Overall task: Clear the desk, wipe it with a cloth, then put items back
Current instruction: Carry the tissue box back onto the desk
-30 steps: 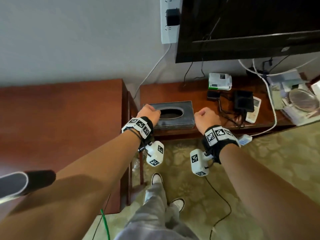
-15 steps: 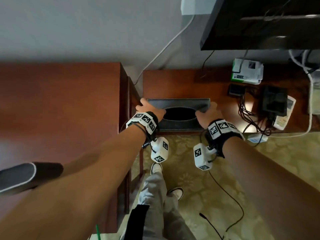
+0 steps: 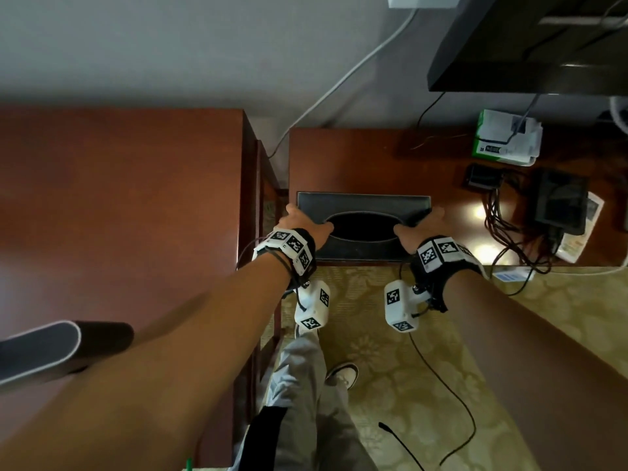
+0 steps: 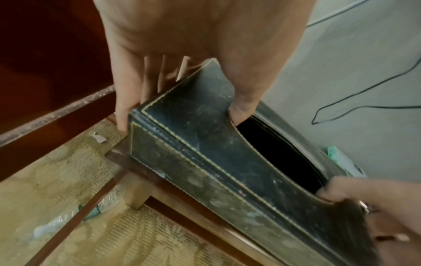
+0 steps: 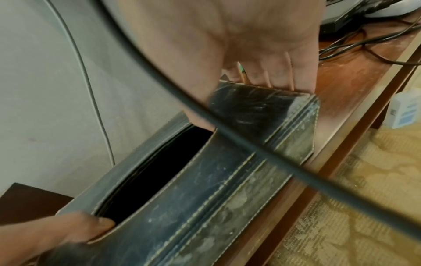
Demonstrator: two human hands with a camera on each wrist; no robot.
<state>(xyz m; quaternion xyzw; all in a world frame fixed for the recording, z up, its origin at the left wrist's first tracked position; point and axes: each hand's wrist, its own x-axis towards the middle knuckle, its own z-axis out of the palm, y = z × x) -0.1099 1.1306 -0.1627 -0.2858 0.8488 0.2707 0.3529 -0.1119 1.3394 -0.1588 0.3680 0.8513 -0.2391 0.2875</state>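
A dark leather tissue box (image 3: pixel 363 207) with an oval opening and pale stitching sits at the front edge of the low wooden desk (image 3: pixel 356 161). My left hand (image 3: pixel 300 220) grips its left end, thumb hooked into the opening and fingers down the end wall, as the left wrist view shows on the box (image 4: pixel 205 144). My right hand (image 3: pixel 419 226) grips the right end the same way, thumb in the opening, fingers over the far edge of the box (image 5: pixel 227 180).
On the desk's right lie a tangle of black cables (image 3: pixel 509 226), a black device (image 3: pixel 560 202), a small black adapter (image 3: pixel 482 176) and a white-green packet (image 3: pixel 506 141). A taller wooden cabinet (image 3: pixel 119 198) stands left. A TV (image 3: pixel 530 42) hangs above. Patterned carpet (image 3: pixel 390 368) lies below.
My head has leaned forward over the desk. Both hands went from resting at the box's near corners to clasping its two ends with thumbs in the opening.
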